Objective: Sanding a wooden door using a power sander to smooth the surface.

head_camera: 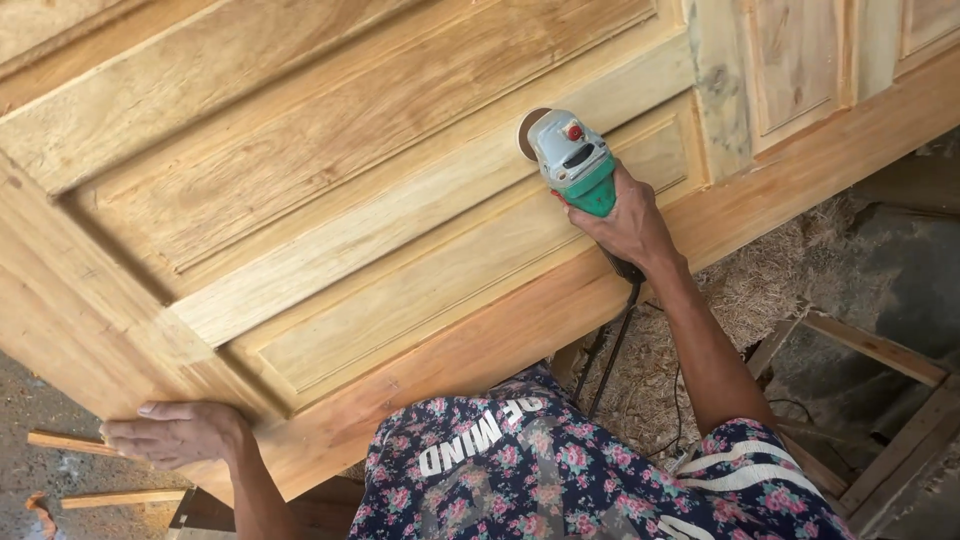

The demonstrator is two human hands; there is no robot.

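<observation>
While the right hand (630, 222) is clenched round the green body of an angle grinder (575, 160), its sanding disc (524, 132) lies against the moulded edge of a recessed panel in the wooden door (330, 210); the grinder's grey head with a red button points toward the door's far side; a black power cord (612, 350) drops from the tool's rear, past the door's near rail, toward the ground.

Left hand (180, 432): flat, fingers extended, pressed on the near left corner of the door, grasping nothing, steadying the work.

Door: pale unfinished timber, several raised-and-recessed panels, lying tilted as the surface being sanded; a greyish filler patch shows on the stile (718, 90) to the right of the grinder.

Beyond the door's near edge: a floral garment (560, 470) on the person; wood shavings (760, 290) heaped under the door's right end; timber offcuts (70, 442) on the ground by the door's left corner; a rough wooden frame (880, 350) lower right of the door.

Handling note, as judgement: the disc is best kept nearly flat and light along the moulding, travelling with the grain; dwelling would likely gouge the soft profile; the cord should trail clear of the disc; the flat hand should bear down firmly to damp chatter.
</observation>
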